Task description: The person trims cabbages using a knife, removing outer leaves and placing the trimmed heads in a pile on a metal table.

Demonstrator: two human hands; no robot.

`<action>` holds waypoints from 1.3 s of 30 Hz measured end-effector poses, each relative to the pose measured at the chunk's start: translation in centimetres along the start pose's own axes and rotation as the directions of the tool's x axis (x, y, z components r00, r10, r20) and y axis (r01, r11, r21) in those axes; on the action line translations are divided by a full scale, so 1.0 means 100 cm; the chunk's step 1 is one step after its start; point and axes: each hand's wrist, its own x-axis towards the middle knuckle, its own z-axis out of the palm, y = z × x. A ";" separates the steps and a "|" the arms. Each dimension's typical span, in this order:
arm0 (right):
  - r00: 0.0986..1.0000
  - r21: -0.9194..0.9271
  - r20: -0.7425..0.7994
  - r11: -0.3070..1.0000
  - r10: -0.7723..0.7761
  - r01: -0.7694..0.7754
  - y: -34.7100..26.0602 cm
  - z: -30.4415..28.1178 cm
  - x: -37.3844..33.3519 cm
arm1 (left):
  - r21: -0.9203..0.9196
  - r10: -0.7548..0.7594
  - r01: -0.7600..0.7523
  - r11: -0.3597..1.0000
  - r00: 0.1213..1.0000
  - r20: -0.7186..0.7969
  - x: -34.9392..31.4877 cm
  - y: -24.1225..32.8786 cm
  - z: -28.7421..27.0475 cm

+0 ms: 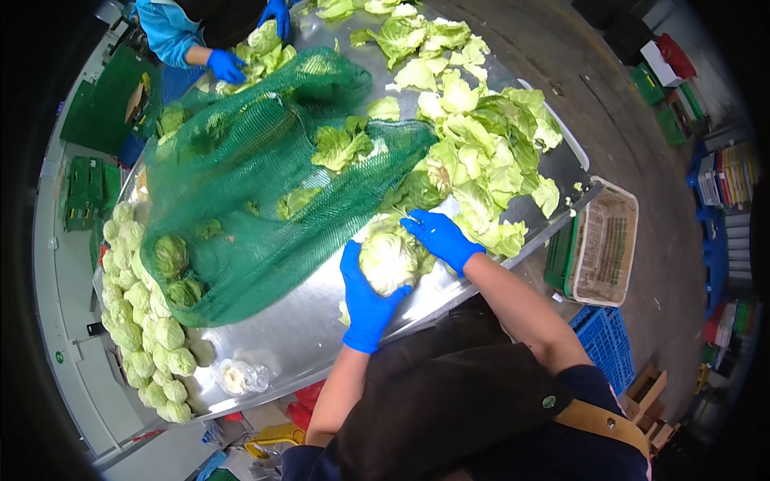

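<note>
My left hand (369, 309), in a blue glove, cups a pale green cabbage (387, 263) from its left and lower side, just above the steel table's near edge. At the cabbage's upper right is my right hand (443, 239), also gloved in blue, with its fingers closed. A small, thin, shiny bit shows at those fingertips, too little to name. Beyond both hands lies a green mesh sack (265, 208) with a few cabbages and loose leaves in it. A heap of loose cabbage leaves (489, 152) rises beyond my right hand.
Cabbages (144, 313) are piled along the table's left end, near a clear plastic bag (241, 377). Across the table, a co-worker's blue-gloved hand (226, 66) touches leafy cabbage. A beige crate (603, 240) and a blue crate (603, 345) stand off the table's right side.
</note>
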 end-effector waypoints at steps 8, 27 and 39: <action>0.990 -0.300 -0.123 0.953 -0.074 0.034 -0.029 -0.027 -0.038 | -0.221 -0.270 0.266 0.938 0.963 0.011 0.003 -0.011 -0.015; 0.990 -0.094 0.084 0.988 -0.116 0.124 -0.070 -0.015 -0.014 | 0.008 -0.229 0.230 0.973 0.973 -0.010 0.033 -0.017 -0.005; 0.962 0.089 -0.229 0.987 0.150 -0.132 -0.011 -0.024 -0.023 | -0.182 -0.061 0.085 0.980 0.989 0.134 0.005 -0.029 -0.034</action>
